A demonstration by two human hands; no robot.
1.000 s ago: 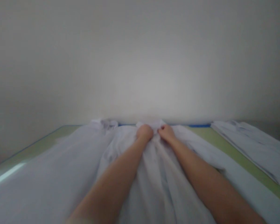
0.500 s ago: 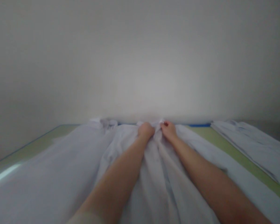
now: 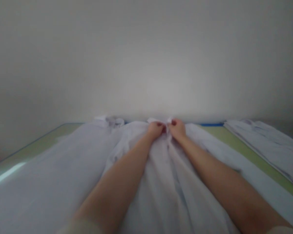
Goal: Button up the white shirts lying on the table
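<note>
A long white coat (image 3: 158, 185) with a front opening lies spread before me, its top end at the far side of the table. Both my hands are at its collar, close together. My left hand (image 3: 156, 129) is closed in a pinch on the left edge of the neck opening. Beside it, my right hand (image 3: 177, 128) pinches the right edge, thumb and fingers pressed together. The exact bit of cloth between the fingers is small and blurred. My forearms lie over the coat's front and cover parts of it.
Another white garment (image 3: 63, 165) lies flat on the left, its collar end at the back. A folded white garment (image 3: 271, 143) rests on the right. The green table top (image 3: 216, 132) has a blue edge and meets a plain wall (image 3: 146, 58).
My left hand has turned and its fingertips now show at the collar, near my right hand. The right hand stays on its edge. The view has tilted slightly, so the table appears higher.
</note>
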